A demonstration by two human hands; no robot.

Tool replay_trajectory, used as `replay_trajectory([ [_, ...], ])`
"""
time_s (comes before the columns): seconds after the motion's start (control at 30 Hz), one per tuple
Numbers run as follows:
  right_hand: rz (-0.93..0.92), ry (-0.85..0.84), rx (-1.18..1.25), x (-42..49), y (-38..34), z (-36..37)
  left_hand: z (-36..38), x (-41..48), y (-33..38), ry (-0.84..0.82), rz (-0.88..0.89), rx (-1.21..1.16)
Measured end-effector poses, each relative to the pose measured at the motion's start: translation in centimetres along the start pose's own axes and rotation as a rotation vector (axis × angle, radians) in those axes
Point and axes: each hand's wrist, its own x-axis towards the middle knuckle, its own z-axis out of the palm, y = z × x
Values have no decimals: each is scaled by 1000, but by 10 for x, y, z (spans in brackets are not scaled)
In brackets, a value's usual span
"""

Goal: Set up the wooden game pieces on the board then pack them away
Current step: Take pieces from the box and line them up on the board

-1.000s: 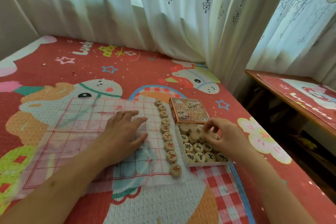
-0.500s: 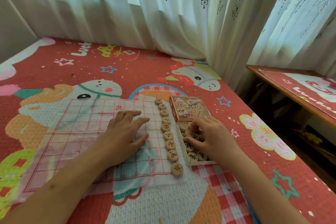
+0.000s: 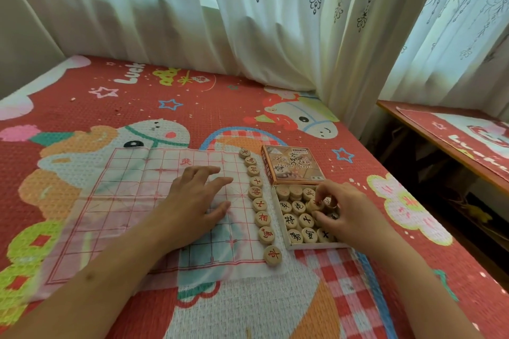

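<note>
A thin paper board [image 3: 132,201] with a red grid lies on the red mat. Along its right edge stands a column of several round wooden pieces [image 3: 260,205] with red characters. My left hand [image 3: 197,201] rests flat on the board, fingers spread. To the right sits an open white box [image 3: 290,246] holding several wooden pieces [image 3: 298,221]. My right hand [image 3: 344,208] is over the box and pinches one wooden piece [image 3: 314,204] between thumb and fingers. The box lid [image 3: 292,164] lies just behind the box.
The red cartoon mat [image 3: 220,107] covers the bed. White curtains [image 3: 220,14] hang at the far edge. A low wooden table [image 3: 451,140] with a red cloth stands to the right, across a dark gap.
My right hand dipped into the box, then lifted slightly with a piece pinched in its fingers. My left hand stayed flat on the board.
</note>
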Motion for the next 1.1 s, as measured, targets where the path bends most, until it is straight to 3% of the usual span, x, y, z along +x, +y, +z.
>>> replay_trajectory([
  [0.13,17,74,50,-1,-13,-8,-4,0,0,67,-62,-6],
  [0.23,-107,145,160,-5,-48,-14,-6,1,-2,93,-112,62],
  [0.37,-322,-32,147,-8,-100,3,-6,0,-5,55,-152,95],
  [0.53,-415,-166,77,-8,-116,25,-5,-1,-8,45,-190,91],
  [0.67,-377,-166,127,-8,-108,28,-3,-1,-9,68,-194,60],
  [0.77,-351,-63,156,4,-108,21,-1,-2,-10,79,-198,55],
  [0.87,-287,19,175,45,-116,20,-1,-1,-10,86,-215,52],
  [1.1,-165,-3,71,146,-115,63,-1,-1,-10,91,-232,48],
])
